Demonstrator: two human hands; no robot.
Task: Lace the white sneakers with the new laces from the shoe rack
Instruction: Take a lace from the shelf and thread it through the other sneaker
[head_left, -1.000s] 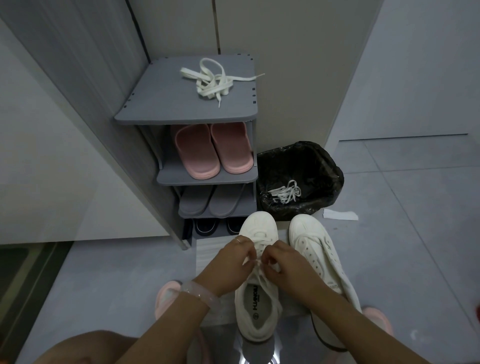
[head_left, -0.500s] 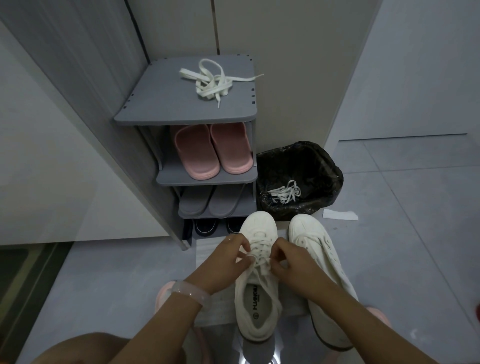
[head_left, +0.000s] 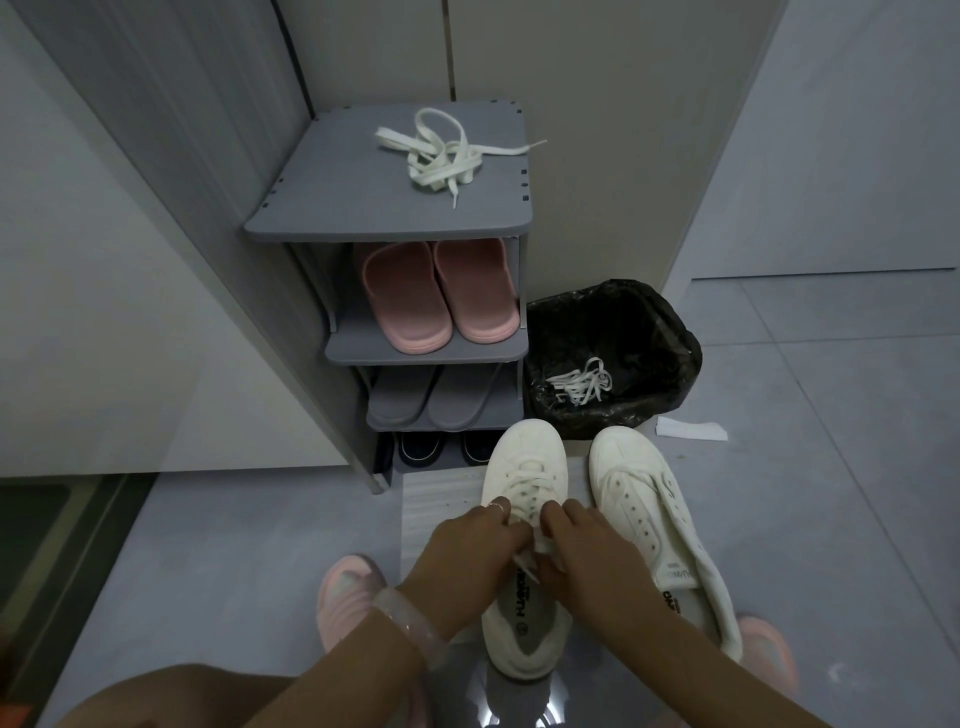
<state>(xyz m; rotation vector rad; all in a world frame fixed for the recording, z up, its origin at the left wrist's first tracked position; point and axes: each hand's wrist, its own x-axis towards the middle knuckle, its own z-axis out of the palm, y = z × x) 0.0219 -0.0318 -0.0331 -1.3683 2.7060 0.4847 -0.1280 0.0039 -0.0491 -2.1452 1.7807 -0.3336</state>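
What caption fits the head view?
Both hands tie the lace on the left sneaker; right sneaker unlaced.

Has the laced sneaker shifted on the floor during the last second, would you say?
No. The laced sneaker keeps its toe just below the shoe rack, beside the unlaced sneaker.

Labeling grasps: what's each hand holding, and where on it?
Both the left hand and right hand pinch the lace at its loose ends, above the laced sneaker's tongue.

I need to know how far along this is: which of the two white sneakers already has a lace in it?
The left sneaker, under both hands; laces cross its eyelets. The right sneaker beside it shows bare, empty eyelets.
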